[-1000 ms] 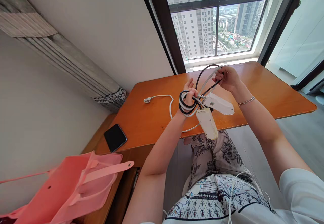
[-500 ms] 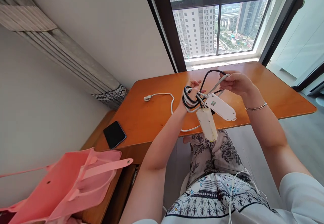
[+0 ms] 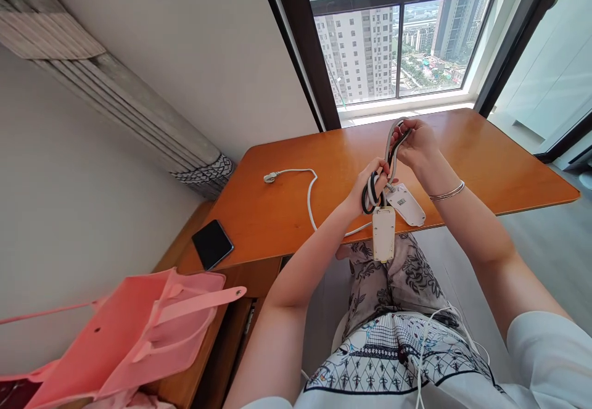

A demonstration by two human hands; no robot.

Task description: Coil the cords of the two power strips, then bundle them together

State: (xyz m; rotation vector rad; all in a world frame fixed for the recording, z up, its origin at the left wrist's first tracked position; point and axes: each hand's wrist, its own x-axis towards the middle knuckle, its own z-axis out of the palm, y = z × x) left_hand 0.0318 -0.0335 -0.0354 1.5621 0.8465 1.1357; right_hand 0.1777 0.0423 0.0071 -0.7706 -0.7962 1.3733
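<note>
We are holding a black-and-white cable bundle (image 3: 390,157) above the wooden tabletop (image 3: 259,211). With the left hand (image 3: 374,177), we are gripping the coiled lower section, the fingers curling around the loops. With the right hand (image 3: 414,142), we are pinching the upper bend between thumb and fingers, above and to the right of the left hand. Below the left hand, the yellowed power strip (image 3: 383,234) is hanging upright, its lower end extending past the near table edge. Just beside it, the white power strip (image 3: 407,204) is tilting down to the right, its label facing up; we cannot tell whether it is touching the tabletop. A white power cord (image 3: 309,196) is curving across the left half of the tabletop and ending at a white plug (image 3: 270,178). A black-screened mobile device (image 3: 213,244) is lying at the left table corner, near an open pink bag (image 3: 124,329).
</note>
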